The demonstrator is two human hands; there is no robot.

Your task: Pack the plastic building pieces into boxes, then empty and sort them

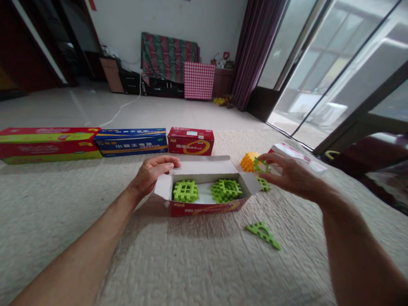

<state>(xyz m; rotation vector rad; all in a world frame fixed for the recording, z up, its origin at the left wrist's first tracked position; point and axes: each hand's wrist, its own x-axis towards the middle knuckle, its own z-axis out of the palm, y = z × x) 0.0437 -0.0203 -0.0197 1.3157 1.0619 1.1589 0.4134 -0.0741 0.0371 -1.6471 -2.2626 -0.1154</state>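
Observation:
An open red cardboard box (pixel 204 209) with white inner flaps stands in front of me. Green notched building pieces (pixel 186 191) lie inside it at the left, and more stacked green pieces (pixel 225 190) at the right. My left hand (pixel 153 173) is closed at the box's back left corner, thumb and fingers on the raised white lid flap (pixel 204 165). To the right of the box, my right hand (pixel 285 172) pinches a green building piece (pixel 256 164). Orange pieces (pixel 248 161) sit just behind it, and another green piece (pixel 264 183) lies below. A green triangular piece (pixel 263 233) rests nearer to me.
Behind the box stand a closed red box (pixel 191 141), a blue box (pixel 131 142) and a long red-and-green box (pixel 49 146). A white-and-red package (pixel 296 156) lies at right. Everything rests on a quilted cream cover (pixel 178 263). Glass doors (pixel 318 68) are at right.

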